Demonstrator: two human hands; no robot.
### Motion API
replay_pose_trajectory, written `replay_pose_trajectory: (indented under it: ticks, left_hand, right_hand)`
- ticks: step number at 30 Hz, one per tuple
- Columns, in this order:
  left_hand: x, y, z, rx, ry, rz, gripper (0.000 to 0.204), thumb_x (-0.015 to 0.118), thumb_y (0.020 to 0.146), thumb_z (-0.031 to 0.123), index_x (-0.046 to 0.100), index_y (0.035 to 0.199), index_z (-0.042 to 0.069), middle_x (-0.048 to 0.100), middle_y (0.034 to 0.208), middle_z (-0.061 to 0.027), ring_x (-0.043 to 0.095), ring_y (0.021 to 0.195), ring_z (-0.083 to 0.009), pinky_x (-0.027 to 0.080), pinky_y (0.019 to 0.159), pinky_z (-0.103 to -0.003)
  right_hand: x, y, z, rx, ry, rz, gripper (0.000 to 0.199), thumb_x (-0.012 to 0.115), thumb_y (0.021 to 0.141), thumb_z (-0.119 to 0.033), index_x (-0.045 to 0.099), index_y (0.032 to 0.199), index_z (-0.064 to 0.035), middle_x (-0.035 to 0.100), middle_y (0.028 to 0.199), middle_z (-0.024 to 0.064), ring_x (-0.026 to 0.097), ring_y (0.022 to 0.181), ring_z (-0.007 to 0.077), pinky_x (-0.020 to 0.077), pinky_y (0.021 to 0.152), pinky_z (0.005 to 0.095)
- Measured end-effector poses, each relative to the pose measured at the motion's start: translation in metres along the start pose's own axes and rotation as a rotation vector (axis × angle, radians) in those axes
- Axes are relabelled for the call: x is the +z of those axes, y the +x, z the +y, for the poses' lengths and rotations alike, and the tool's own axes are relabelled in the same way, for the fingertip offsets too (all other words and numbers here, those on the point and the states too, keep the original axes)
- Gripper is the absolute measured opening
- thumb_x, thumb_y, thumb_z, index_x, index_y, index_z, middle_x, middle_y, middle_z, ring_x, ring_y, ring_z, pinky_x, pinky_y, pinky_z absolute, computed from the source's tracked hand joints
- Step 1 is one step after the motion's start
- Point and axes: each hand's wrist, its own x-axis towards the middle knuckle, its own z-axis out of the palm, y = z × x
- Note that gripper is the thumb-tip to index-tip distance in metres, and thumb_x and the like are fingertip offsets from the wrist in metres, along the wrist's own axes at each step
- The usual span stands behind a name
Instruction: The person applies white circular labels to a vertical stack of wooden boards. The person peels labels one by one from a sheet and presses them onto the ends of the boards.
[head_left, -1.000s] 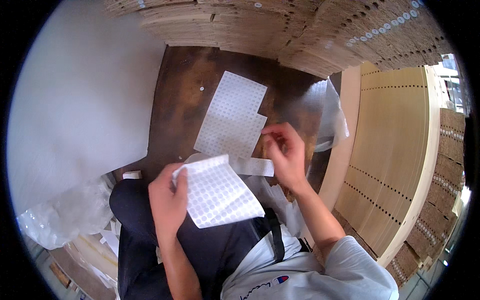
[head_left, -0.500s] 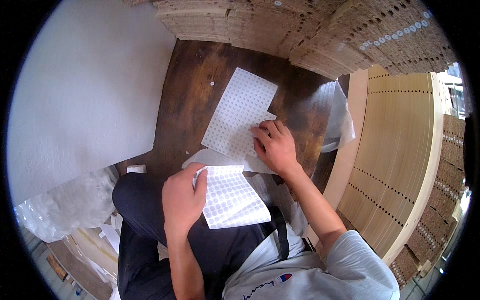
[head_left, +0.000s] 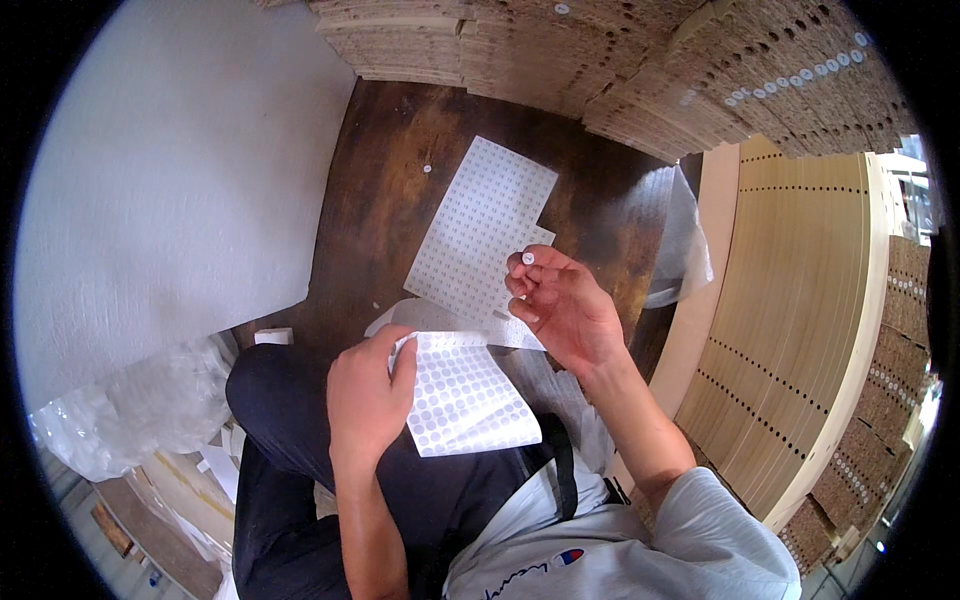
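Observation:
My left hand grips the left edge of a white sheet with rows of pale grey circles, held above my lap, its top edge folded over. My right hand is raised with its palm turned up. A small round white sticker with a dark mark sits at its fingertips, and the other fingers curl inward. Beyond and below this hand, a larger white sheet of small printed labels lies on the dark brown wooden surface. Another pale sheet lies partly under it.
Stacked particleboard panels line the far side, with a row of round stickers on their edges. Drilled light wood panels stand at the right. A large white panel is at the left, above clear plastic wrap. One loose sticker lies on the brown surface.
My right hand has lifted off the printed sheet and turned palm up, now showing a round sticker at its fingertips. My left hand and its sheet stay almost in place.

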Motion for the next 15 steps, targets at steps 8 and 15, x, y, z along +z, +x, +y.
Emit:
replay_pose_trajectory:
  ticks: [8, 15]
  left_hand:
    - [0.002, 0.001, 0.007, 0.001, 0.015, 0.011, 0.019, 0.064, 0.093, 0.017, 0.071, 0.102, 0.001, 0.07, 0.086, -0.0235, 0.068, 0.077, -0.042, 0.052, 0.069, -0.046]
    - [-0.002, -0.002, 0.005, 0.007, 0.012, 0.009, 0.02, 0.063, 0.093, 0.015, 0.071, 0.101, -0.001, 0.069, 0.086, -0.0238, 0.068, 0.075, -0.0416, 0.051, 0.068, -0.044]
  right_hand:
    - [-0.012, 0.002, -0.003, -0.061, -0.088, 0.125, 0.018, 0.07, 0.093, -0.017, 0.068, 0.108, -0.0069, 0.069, 0.101, 0.003, 0.059, 0.084, 0.0103, 0.0414, 0.065, 0.0239]
    - [-0.052, 0.036, -0.036, -0.424, -0.633, 0.468, 0.005, 0.064, 0.096, -0.005, 0.068, 0.1, -0.006, 0.066, 0.091, 0.0002, 0.052, 0.07, 0.0054, 0.0353, 0.055, 0.0196]
